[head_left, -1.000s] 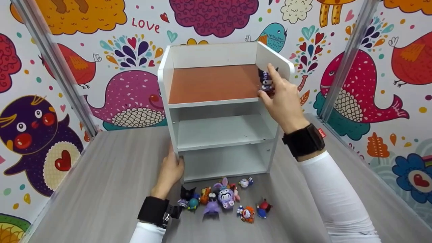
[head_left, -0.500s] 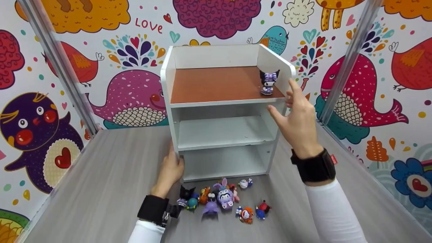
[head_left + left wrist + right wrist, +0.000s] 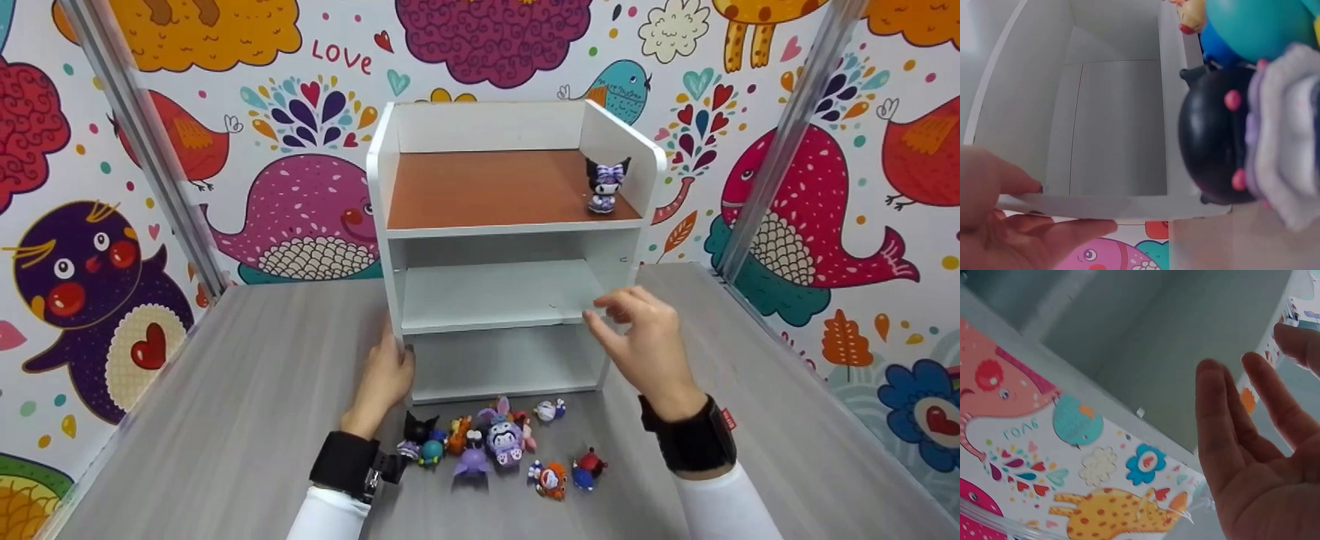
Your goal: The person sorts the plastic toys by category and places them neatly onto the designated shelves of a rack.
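Observation:
A small white shelf unit (image 3: 517, 328) with a brown top board stands upright before me. My left hand (image 3: 386, 375) grips its left side panel low down; in the left wrist view the thumb (image 3: 1019, 181) lies inside the panel and the fingers (image 3: 1072, 232) outside. Holding nothing, my right hand (image 3: 645, 345) hovers by the shelf's right side at middle-board height, fingers loosely bent. On the top board's right end a black-and-purple figurine (image 3: 604, 186) stands upright. Several figurines lie before the shelf, among them a lilac one with long ears (image 3: 504, 441) and a black-headed one (image 3: 1213, 135).
An orange-and-white figurine (image 3: 551, 480), a red-and-blue one (image 3: 589, 469) and a white-and-blue one (image 3: 550, 409) lie toward the right on the grey table (image 3: 270, 420). Patterned walls with metal corner posts (image 3: 146, 150) enclose the table behind and at both sides.
My right hand has let go of the black-and-purple figurine on the top board, drawn back to the right and come down beside the middle board. The left hand keeps its hold on the panel.

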The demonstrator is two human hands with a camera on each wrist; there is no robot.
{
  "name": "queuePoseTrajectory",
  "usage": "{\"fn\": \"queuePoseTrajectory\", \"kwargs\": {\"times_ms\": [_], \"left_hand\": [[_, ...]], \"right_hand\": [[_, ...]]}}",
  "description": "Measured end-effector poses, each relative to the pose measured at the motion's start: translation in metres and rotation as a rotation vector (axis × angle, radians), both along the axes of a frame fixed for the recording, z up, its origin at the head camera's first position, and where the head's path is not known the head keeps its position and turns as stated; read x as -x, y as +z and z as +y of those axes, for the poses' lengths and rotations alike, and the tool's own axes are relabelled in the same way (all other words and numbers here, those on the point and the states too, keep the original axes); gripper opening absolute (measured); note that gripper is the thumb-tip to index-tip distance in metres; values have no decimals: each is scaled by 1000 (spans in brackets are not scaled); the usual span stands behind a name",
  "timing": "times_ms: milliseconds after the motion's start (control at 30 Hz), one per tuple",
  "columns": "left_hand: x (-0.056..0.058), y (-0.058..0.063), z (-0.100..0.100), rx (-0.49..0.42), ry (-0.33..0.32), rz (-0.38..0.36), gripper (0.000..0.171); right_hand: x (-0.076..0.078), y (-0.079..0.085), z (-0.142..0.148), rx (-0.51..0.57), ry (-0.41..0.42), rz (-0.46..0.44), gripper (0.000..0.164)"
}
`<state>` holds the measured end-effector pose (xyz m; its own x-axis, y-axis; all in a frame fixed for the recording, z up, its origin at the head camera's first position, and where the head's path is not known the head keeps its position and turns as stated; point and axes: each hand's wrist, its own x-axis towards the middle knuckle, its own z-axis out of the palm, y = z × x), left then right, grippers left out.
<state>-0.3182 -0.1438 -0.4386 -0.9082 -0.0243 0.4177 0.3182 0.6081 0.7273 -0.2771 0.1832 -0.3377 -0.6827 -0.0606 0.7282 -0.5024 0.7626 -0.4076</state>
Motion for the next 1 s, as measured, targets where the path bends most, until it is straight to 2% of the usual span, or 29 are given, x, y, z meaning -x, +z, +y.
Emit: {"fn": "queuePoseTrajectory", "kwargs": {"times_ms": [233, 533, 767, 1000], "left_hand": [[2, -1, 1, 19, 3, 0, 69], [2, -2, -1, -7, -9, 16, 70], [2, -2, 1, 20, 6, 22, 71], [1, -4, 2, 9, 2, 36, 69]], "right_hand": [[5, -33, -4, -66, 78, -108, 4], [8, -49, -17, -162, 177, -173, 6], [7, -60, -24, -289, 292, -296, 32], [4, -74, -32, -406, 433, -351, 38]]}}
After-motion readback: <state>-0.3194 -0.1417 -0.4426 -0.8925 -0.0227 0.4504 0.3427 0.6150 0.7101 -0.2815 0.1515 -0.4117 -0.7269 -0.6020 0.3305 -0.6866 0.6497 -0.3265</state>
